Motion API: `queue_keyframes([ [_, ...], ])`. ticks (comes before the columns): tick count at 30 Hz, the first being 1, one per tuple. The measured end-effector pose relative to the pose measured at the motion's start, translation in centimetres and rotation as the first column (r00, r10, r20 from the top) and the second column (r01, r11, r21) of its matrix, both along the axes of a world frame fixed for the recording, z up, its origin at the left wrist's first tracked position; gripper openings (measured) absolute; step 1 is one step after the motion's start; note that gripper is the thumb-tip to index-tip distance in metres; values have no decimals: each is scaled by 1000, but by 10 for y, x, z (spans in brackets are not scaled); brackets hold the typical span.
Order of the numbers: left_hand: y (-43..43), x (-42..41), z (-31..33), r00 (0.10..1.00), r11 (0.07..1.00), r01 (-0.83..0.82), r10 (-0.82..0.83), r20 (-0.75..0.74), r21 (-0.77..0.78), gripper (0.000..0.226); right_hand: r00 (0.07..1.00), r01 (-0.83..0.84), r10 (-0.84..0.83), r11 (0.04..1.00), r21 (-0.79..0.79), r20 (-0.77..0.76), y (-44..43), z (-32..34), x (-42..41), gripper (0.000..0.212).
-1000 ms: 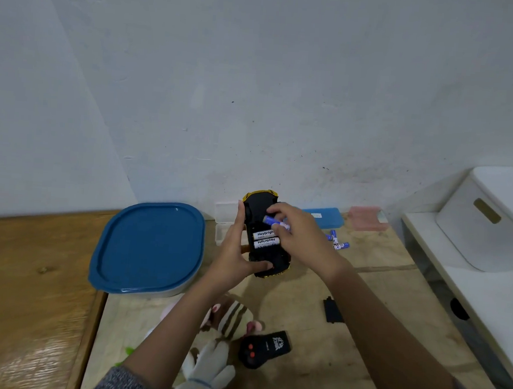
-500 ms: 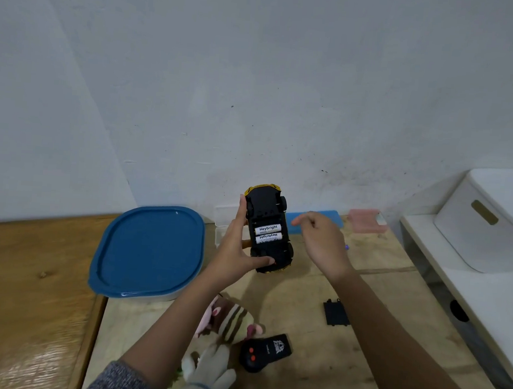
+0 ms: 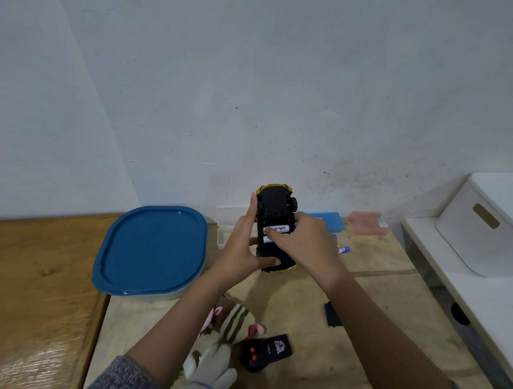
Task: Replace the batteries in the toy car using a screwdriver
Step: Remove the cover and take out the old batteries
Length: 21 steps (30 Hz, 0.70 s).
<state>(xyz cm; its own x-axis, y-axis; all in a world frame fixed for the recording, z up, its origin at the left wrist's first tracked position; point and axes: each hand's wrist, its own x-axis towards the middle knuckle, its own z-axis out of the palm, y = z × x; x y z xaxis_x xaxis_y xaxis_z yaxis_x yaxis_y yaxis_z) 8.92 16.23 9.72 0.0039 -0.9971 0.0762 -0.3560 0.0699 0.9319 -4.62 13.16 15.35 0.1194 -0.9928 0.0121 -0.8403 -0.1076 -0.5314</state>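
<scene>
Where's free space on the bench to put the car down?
Free: plywood from the loose batteries to the right edge; a strip between plush toys and black cover; darker wood left of the blue-lidded container. Crowded: near edge around the remote, and the small boxes along the back wall.

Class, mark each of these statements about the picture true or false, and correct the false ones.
1. The left hand holds the toy car with its underside towards the camera. True.
2. The right hand grips a screwdriver. False: its fingers close on a white battery in the car; no screwdriver shows.
3. The car's battery compartment is covered. False: it is open, and white batteries show in it.
4. A black remote lies on the table beside the plush toys. True.
5. The blue lid sits on its container. True.
</scene>
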Motion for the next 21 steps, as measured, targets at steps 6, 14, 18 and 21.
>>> queue_keyframes([
  [6, 1, 1, 1, 1000, 1000, 0, 1, 12, -31, 128, 999, 13, -15, 1000, -24, -44, 4, 3, 5, 44],
  [14, 5, -5, 5, 998, 997, 14, -8, 67, -80, 128, 995, 42, -47, 998, -56, -89, 5, 9, 10, 35],
  [18, 8, -5, 6, 998, 996, 18, -13, 59, -84, 127, 996, 28, -34, 997, -69, -85, 7, 6, 9, 33],
  [21, 11, -5, 5, 999, 997, 21, -17, 48, -75, 127, 997, 13, -18, 998, -63, -80, 8, 4, 9, 33],
])
